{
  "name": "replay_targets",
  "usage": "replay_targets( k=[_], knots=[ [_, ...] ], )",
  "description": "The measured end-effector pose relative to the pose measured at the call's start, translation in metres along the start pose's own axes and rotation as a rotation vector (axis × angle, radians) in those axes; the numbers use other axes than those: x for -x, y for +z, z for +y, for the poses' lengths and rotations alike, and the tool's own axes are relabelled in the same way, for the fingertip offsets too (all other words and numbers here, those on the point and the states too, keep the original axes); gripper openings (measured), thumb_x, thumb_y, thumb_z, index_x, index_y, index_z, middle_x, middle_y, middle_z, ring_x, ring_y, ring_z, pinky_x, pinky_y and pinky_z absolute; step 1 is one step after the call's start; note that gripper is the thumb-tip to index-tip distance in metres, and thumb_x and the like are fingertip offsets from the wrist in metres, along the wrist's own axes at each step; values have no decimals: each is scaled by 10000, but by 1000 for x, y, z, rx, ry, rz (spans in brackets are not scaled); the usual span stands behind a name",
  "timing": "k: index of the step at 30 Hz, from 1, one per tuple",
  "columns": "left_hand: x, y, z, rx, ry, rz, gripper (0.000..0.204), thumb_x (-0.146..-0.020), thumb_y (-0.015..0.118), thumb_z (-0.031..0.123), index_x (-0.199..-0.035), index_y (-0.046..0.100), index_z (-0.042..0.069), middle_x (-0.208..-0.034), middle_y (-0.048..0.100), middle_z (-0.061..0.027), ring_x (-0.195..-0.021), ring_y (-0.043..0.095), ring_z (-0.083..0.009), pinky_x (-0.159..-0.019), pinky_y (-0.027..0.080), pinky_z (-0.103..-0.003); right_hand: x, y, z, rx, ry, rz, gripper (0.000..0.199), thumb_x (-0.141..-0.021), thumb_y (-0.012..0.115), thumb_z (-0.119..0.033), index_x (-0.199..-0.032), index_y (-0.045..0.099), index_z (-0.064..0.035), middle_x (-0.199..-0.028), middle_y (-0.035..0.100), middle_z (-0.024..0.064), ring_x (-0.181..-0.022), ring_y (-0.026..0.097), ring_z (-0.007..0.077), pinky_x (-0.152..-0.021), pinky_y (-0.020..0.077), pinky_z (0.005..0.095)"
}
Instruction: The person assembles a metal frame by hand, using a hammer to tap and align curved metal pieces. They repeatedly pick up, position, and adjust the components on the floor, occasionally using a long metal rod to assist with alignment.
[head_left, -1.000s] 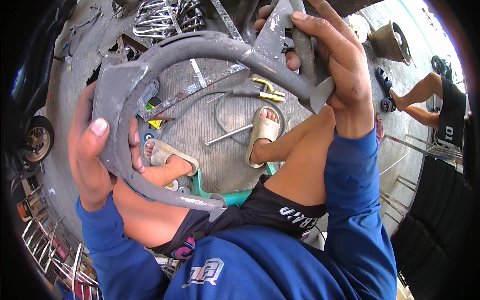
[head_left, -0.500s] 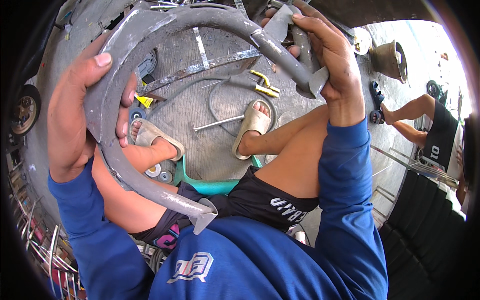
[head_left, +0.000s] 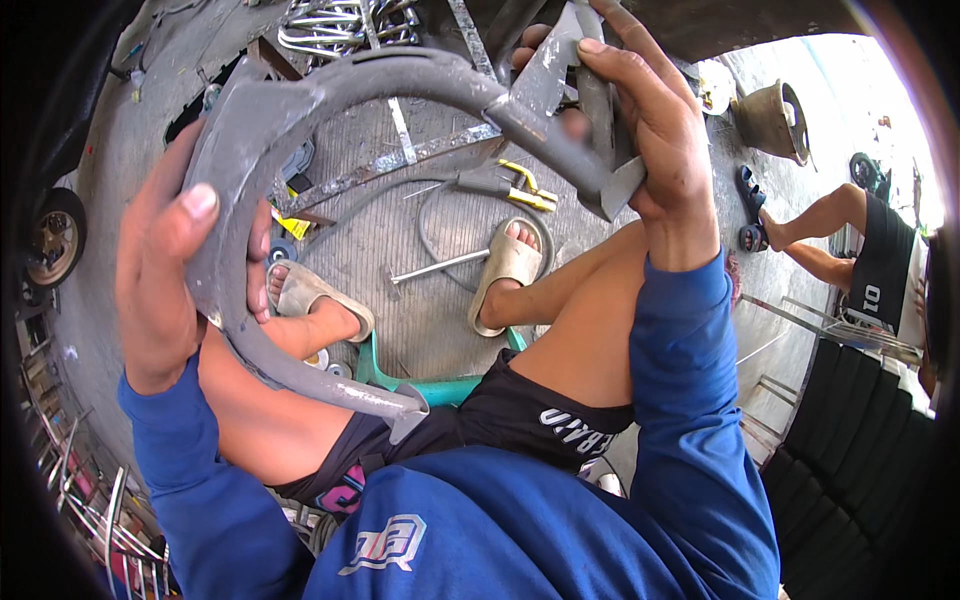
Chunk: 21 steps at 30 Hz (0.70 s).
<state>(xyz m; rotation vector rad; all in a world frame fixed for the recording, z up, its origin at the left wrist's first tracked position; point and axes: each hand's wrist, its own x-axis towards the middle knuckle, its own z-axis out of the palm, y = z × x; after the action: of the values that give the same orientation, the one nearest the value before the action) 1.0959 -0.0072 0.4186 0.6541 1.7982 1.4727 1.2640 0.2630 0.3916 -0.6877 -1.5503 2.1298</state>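
Observation:
Raised above my lap is a curved grey metal tube frame (head_left: 390,75), bent like a large C, with flat plates welded on. My left hand (head_left: 165,260) grips its wide left part, thumb on the near face and fingers through the inside of the curve. At the upper right, my right hand (head_left: 645,130) is wrapped round a short tube and plate joined to the frame's other end; some of those fingers are hidden behind the metal. A pointed plate (head_left: 405,415) caps the frame's lower end, over my shorts.
Between my sandalled feet lies a hammer (head_left: 440,262). A yellow-jawed welding electrode holder (head_left: 525,190) with its cable lies beyond it, near a flat steel bar (head_left: 400,165). I sit on a green stool (head_left: 430,388). To the right are a bucket (head_left: 775,125) and another person's legs (head_left: 825,235).
The metal frame has tilted, and its left part has shifted slightly right with my left hand. Both hands keep their grip. More of the chain-like metal pile at the top shows.

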Motion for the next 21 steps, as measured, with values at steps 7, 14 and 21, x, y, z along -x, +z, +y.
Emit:
replay_targets(
  k=[7, 14, 21],
  knots=[
    [7, -9, -18, -86, 201, -4, 686, -952, 548, 372, -1438, 434, -98, -831, 634, -151, -578, 595, -166, -523, 513, -304, 6, -6, -6, -30, -204, -52, 897, -962, 647, -127, -1622, 56, 8, -1120, 691, 250, -806, 726, 235, -562, 589, 285],
    [16, -20, -36, -310, 419, 26, 910, -872, 735, 637, -1378, 497, -81, -870, 693, -127, -692, 680, -170, -620, 558, -312, 24, -9, -16, 0, -523, -155, 845, -985, 626, -198, -1645, 107, -104, -1191, 658, 325, -1002, 737, 345, -673, 631, 345],
    [7, -39, -37, -682, 958, -71, 682, -864, 813, 472, -1269, 614, -39, -850, 714, -143, -682, 723, -244, -587, 548, -335, 24, -16, -10, 63, -768, -128, 1047, -913, 738, -292, -1659, 14, -164, -1192, 708, 260, -1306, 577, 451, -1005, 570, 484]
  ],
)
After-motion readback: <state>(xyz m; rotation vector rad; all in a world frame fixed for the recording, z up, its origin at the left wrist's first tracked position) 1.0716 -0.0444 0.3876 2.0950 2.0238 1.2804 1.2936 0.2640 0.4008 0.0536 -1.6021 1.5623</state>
